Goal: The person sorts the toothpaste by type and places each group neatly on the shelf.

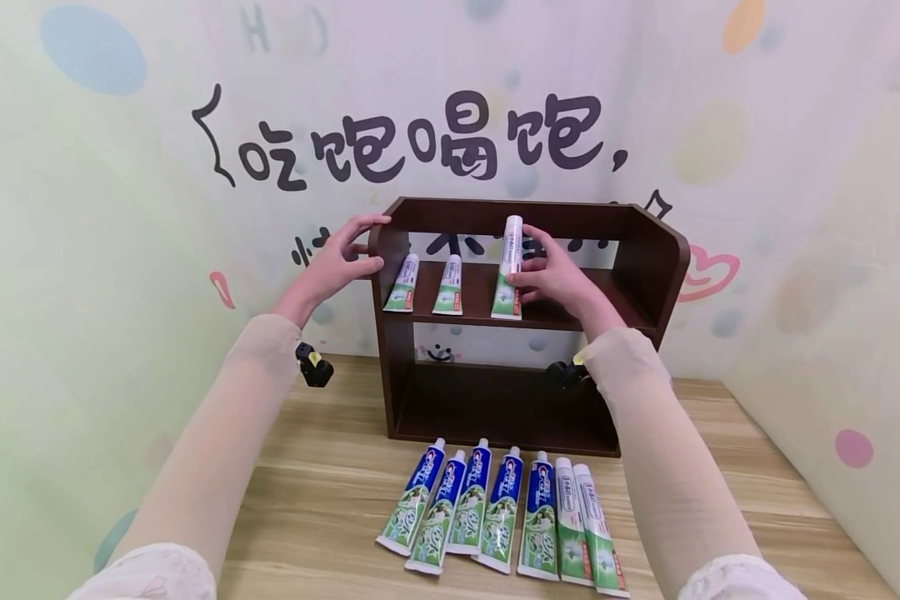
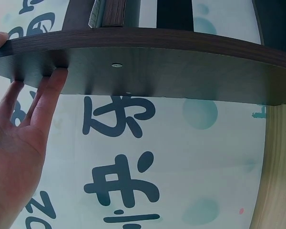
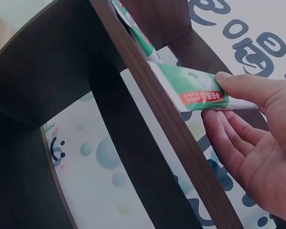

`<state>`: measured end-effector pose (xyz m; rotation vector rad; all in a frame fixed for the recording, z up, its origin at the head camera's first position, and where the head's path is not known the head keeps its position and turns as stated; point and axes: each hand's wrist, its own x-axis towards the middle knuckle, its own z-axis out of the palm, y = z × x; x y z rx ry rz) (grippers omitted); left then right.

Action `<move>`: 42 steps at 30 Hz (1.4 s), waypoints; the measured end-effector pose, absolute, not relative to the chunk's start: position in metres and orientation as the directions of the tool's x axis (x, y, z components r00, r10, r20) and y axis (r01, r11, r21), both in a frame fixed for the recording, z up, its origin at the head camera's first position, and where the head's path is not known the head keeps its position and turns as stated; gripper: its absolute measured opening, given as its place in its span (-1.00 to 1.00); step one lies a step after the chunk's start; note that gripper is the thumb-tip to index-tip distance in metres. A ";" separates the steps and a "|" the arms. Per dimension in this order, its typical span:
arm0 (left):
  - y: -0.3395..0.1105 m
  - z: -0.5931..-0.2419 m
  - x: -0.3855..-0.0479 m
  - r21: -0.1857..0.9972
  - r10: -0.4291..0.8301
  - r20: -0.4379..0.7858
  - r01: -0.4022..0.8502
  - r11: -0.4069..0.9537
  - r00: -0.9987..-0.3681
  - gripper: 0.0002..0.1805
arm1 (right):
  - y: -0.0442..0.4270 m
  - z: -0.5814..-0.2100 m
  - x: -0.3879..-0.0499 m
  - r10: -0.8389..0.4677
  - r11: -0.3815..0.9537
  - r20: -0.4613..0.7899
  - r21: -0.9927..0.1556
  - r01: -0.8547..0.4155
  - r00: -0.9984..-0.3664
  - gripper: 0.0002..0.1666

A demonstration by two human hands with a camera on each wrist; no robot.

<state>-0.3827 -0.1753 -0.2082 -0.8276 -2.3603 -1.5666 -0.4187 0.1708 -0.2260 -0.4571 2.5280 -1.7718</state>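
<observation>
My right hand (image 1: pixel 564 282) pinches a white-and-green toothpaste tube (image 1: pixel 503 293) between thumb and fingers. The tube stands cap up, its flat end at the front edge of the upper board of a dark brown shelf (image 1: pixel 487 420); the right wrist view shows that flat end by the board. Two matching tubes, a left one (image 1: pixel 402 285) and a middle one (image 1: pixel 449 286), lean back on the same board. My left hand (image 1: pixel 332 268) rests against the shelf's left side panel (image 2: pixel 148 71), its fingers fairly straight on the outer face.
On the wooden table (image 1: pixel 307 492), in front of the shelf, lie several blue-and-green toothpaste tubes (image 1: pixel 501 510) in a row. Two white-and-green tubes (image 1: pixel 602 533) lie at that row's right end. A printed wall cloth (image 1: pixel 435 50) hangs close behind the shelf.
</observation>
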 end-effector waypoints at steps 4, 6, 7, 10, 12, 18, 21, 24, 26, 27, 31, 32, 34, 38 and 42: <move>-0.175 -0.209 -0.383 0.792 0.342 0.444 0.542 0.283 -0.828 -0.34 | 0.172 -0.227 -0.421 -0.286 0.338 0.149 -0.909 -0.245 -0.947 0.07; -0.175 -0.208 -0.382 0.793 0.341 0.442 0.539 0.283 -0.830 -0.34 | 0.173 -0.227 -0.422 -0.302 0.363 0.150 -0.895 -0.259 -0.942 0.04; -0.175 -0.208 -0.382 0.792 0.341 0.441 0.538 0.287 -0.830 -0.34 | 0.173 -0.227 -0.422 -0.306 0.378 0.149 -0.887 -0.264 -0.940 0.01; -0.176 -0.209 -0.383 0.787 0.342 0.440 0.540 0.299 -0.830 -0.33 | 0.172 -0.227 -0.423 -0.306 0.427 0.137 -0.865 -0.264 -0.942 -0.08; -0.177 -0.211 -0.389 0.785 0.341 0.441 0.541 0.301 -0.830 -0.33 | 0.171 -0.226 -0.423 -0.307 0.457 0.126 -0.850 -0.262 -0.943 -0.12; -0.182 -0.221 -0.408 0.783 0.334 0.451 0.547 0.296 -0.827 -0.33 | 0.173 -0.224 -0.424 -0.329 0.531 0.089 -0.806 -0.262 -0.940 -0.12; -0.182 -0.222 -0.410 0.779 0.333 0.458 0.552 0.296 -0.824 -0.35 | 0.175 -0.223 -0.424 -0.334 0.573 0.065 -0.778 -0.257 -0.940 -0.10; -0.182 -0.222 -0.409 0.777 0.330 0.461 0.554 0.299 -0.824 -0.35 | 0.176 -0.224 -0.424 -0.341 0.607 0.052 -0.750 -0.262 -0.939 -0.10; -0.182 -0.222 -0.408 0.774 0.330 0.462 0.556 0.303 -0.823 -0.35 | 0.176 -0.224 -0.424 -0.354 0.620 0.047 -0.736 -0.272 -0.934 -0.10; -0.182 -0.222 -0.408 0.773 0.330 0.461 0.556 0.306 -0.824 -0.35 | 0.176 -0.225 -0.425 -0.358 0.625 0.045 -0.730 -0.275 -0.933 -0.10; -0.180 -0.218 -0.400 0.776 0.341 0.461 0.558 0.294 -0.819 -0.34 | 0.176 -0.226 -0.427 -0.372 0.639 0.025 -0.718 -0.275 -0.928 -0.12; -0.179 -0.216 -0.397 0.778 0.343 0.460 0.558 0.290 -0.819 -0.34 | 0.176 -0.225 -0.427 -0.372 0.643 0.019 -0.716 -0.272 -0.928 -0.13; -0.177 -0.213 -0.392 0.781 0.349 0.457 0.557 0.283 -0.818 -0.34 | 0.176 -0.226 -0.427 -0.373 0.651 0.007 -0.711 -0.267 -0.928 -0.14; -0.176 -0.211 -0.387 0.780 0.354 0.452 0.555 0.289 -0.819 -0.33 | 0.175 -0.226 -0.426 -0.378 0.675 -0.005 -0.686 -0.272 -0.926 -0.20; -0.179 -0.216 -0.396 0.773 0.344 0.464 0.563 0.293 -0.816 -0.33 | 0.174 -0.226 -0.426 -0.383 0.691 -0.003 -0.664 -0.285 -0.924 -0.26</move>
